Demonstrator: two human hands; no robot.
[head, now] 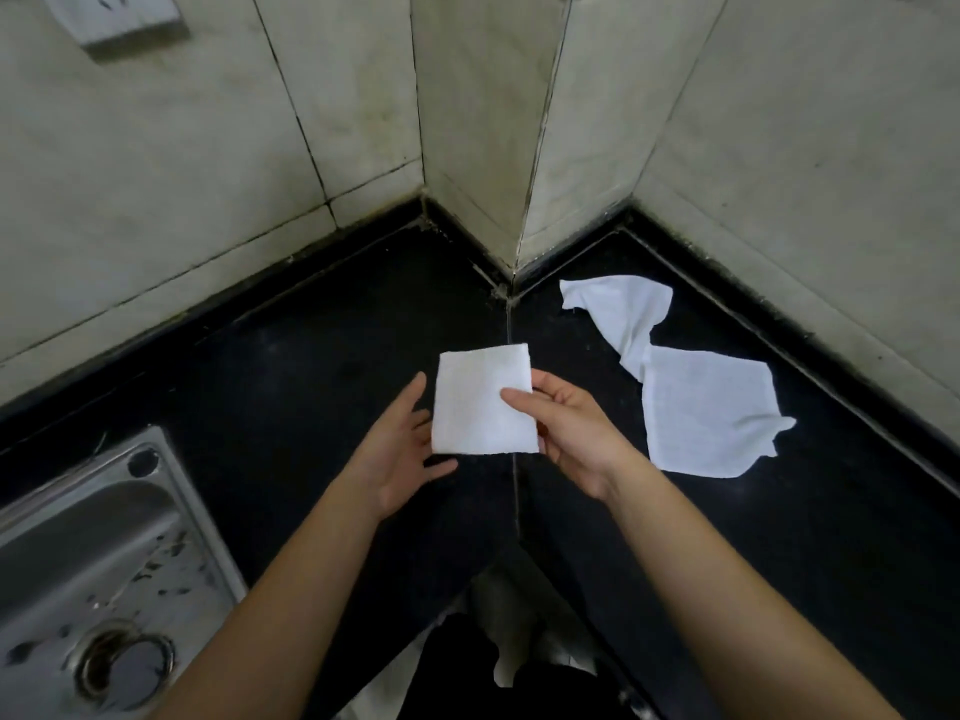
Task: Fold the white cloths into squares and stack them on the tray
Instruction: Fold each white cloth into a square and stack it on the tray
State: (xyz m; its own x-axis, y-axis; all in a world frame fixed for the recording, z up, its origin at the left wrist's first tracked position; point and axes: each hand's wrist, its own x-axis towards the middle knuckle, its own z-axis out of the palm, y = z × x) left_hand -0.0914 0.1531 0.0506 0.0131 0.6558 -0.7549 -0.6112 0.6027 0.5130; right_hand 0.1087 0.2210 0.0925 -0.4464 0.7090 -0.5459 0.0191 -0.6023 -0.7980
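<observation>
1. The small white folded terry cloth square (483, 402) is held above the black stone desk (311, 356), between the two hands, its folding apparently finished.
2. The right hand (566, 433) has it in a pinching grip: thumb on top near the right edge, fingers beneath.
3. The left hand (400, 449) is spread open, palm turned toward the square's left edge, fingers touching or just under it; it pinches nothing.
4. To the right of the right grip, two unfolded white cloths lie on the desk: a flat one (711, 413) nearer, a crumpled one (623, 309) beyond it, their edges overlapping.
5. Well left of the left grip sits a stainless steel sink (78, 553).
6. No tray is in view, so stacking cannot be judged; at least two cloths remain to fold, and this square is yet to be placed.
</observation>
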